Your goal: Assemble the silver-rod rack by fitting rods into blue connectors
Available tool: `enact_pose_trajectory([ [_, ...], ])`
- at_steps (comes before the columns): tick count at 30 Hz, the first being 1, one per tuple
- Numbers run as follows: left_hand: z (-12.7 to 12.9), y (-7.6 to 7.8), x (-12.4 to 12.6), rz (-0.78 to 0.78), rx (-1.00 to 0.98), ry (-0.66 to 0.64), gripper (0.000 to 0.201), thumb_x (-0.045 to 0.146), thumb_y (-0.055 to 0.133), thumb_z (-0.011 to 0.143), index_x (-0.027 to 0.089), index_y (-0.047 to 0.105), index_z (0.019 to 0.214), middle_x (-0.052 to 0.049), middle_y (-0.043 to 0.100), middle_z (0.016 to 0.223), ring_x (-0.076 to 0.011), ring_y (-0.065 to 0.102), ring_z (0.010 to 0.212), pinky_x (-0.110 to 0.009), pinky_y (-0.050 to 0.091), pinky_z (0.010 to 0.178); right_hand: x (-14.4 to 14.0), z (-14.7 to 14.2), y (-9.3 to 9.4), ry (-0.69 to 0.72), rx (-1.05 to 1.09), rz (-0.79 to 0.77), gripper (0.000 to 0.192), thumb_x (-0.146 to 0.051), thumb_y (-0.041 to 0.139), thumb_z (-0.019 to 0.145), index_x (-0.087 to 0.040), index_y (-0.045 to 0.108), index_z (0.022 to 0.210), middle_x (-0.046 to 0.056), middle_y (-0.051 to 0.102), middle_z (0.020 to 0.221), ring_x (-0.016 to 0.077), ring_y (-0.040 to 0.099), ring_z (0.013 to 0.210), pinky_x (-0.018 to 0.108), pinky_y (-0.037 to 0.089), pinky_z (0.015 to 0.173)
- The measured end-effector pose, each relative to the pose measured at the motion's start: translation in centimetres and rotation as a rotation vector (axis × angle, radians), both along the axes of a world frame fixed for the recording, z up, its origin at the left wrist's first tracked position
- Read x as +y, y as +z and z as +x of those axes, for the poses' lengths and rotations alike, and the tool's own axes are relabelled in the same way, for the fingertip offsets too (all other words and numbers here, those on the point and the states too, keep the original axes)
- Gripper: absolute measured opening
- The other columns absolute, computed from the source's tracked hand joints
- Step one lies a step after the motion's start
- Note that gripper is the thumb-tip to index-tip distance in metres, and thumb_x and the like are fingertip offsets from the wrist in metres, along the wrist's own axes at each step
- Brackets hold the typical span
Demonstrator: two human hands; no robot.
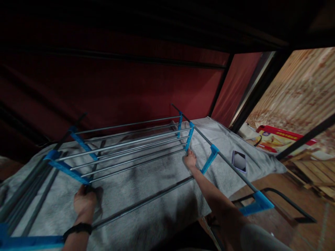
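Observation:
A shoe rack (131, 142) of thin grey metal tubes and blue plastic brackets lies partly assembled across a grey blanket. My left hand (85, 201) is closed at the lower end of a left blue bracket (68, 169), its fingertips partly hidden. On the other side, my right hand (191, 159) grips the bottom end of a right blue bracket (190, 137), where a tube end meets it. Several parallel tubes span between the two sides. Nearer me, a single tube (146, 201) runs low across the rack, passing beside both forearms.
A grey blanket (146, 223) covers the surface under the rack. A phone (239, 161) lies on it at right. Dark frame bars (258, 87) and red sheeting (146, 90) stand behind. A red and yellow box (281, 137) and wooden slats (316, 172) are beyond.

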State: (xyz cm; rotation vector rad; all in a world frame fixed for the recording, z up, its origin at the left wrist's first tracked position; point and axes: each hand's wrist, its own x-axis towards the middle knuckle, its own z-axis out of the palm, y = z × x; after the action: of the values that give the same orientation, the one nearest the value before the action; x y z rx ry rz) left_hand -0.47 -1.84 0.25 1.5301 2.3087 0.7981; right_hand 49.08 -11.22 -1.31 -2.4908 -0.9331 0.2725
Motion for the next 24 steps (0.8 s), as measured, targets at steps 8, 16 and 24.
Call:
enact_pose_trajectory([
  [8,3.5,-0.4,-4.8,-0.007,-0.064,-0.03,0.064,0.031,0.056,0.098,0.005,0.055,0.156,-0.029,0.047,0.168,-0.0423,0.05,0.154,-0.053,0.043,0.126,-3.6,-0.1,-2.6,0.14,-0.021,0.314,0.066,-0.017,0.049,0.083,-0.006,0.064,0.147,0.024,0.063,0.146,0.035,0.056,0.138,0.051,0.044,0.122],
  [16,5.4,-4.1,-15.3,0.229,0.043,-0.374,0.04,0.023,0.052,0.101,0.022,0.078,0.13,-0.016,0.074,0.14,-0.0333,0.066,0.135,-0.058,0.046,0.124,-10.9,1.0,-7.0,0.563,-0.206,0.546,0.047,-0.036,0.045,0.097,-0.02,0.072,0.133,0.018,0.064,0.146,0.0355,0.058,0.137,0.063,0.047,0.117],
  [24,2.0,-4.7,-21.0,0.319,0.08,-0.112,0.033,0.022,0.05,0.102,0.019,0.074,0.125,-0.018,0.068,0.139,-0.0342,0.063,0.132,-0.054,0.052,0.116,-15.3,-0.7,-6.9,0.642,-0.196,0.585,0.04,-0.04,0.044,0.102,-0.022,0.072,0.125,0.017,0.073,0.131,0.0355,0.064,0.125,0.061,0.048,0.112],
])
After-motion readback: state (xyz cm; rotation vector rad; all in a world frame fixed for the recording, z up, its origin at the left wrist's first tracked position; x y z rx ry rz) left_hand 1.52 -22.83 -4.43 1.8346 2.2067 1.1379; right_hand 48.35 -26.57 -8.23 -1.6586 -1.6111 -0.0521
